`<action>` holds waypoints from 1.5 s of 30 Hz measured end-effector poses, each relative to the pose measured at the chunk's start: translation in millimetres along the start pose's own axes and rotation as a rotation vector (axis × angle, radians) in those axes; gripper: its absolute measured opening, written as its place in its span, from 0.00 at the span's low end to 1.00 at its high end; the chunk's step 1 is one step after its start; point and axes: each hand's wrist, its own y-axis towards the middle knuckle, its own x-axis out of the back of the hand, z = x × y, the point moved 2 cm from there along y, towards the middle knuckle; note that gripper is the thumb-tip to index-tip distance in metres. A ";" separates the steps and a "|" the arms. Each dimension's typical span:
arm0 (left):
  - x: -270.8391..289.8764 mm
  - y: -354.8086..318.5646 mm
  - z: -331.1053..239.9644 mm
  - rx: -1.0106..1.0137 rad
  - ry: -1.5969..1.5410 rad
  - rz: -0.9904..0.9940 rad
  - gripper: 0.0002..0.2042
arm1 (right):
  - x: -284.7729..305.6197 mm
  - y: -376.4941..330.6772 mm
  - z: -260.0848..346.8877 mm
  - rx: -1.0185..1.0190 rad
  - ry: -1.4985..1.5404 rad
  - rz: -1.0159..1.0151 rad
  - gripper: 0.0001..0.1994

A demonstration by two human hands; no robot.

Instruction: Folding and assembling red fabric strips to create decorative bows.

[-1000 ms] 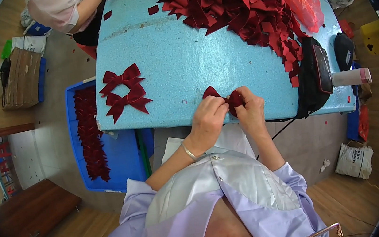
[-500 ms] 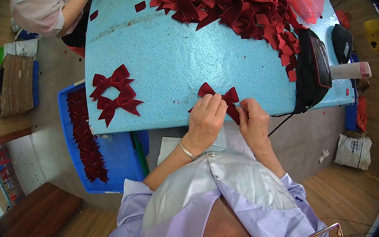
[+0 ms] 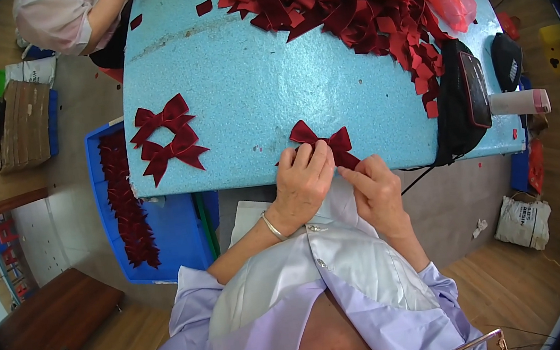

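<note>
Both hands, left (image 3: 303,185) and right (image 3: 378,187), pinched a dark red velvet bow (image 3: 324,146) at the blue counter's (image 3: 248,88) near edge; beside it, a blue plastic bin (image 3: 175,233) held red ribbon pieces (image 3: 126,201).

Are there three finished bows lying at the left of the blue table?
No, only two finished bows lie there, apart from the left hand.

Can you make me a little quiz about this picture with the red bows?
1. True or false: both hands touch one red bow.
2. How many finished bows lie at the table's left edge? A) two B) five
3. What fills the blue bin by the table?

Key: 1 true. 2 A. 3 Dark red ribbon pieces.
</note>
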 end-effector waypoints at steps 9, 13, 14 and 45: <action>15.5 -15.1 6.9 0.025 -0.044 -0.038 0.17 | -17.1 18.6 0.4 -0.030 -0.158 -0.001 0.29; 24.8 -30.7 14.0 0.030 0.006 -0.087 0.16 | -16.8 20.9 1.7 -0.029 -0.178 0.005 0.30; 25.9 -31.8 14.8 0.051 0.016 -0.049 0.17 | -17.1 20.5 1.9 -0.031 -0.179 0.007 0.30; 33.5 -27.3 58.1 0.935 -0.945 0.000 0.17 | -21.6 40.6 -32.0 -0.341 0.093 -0.199 0.06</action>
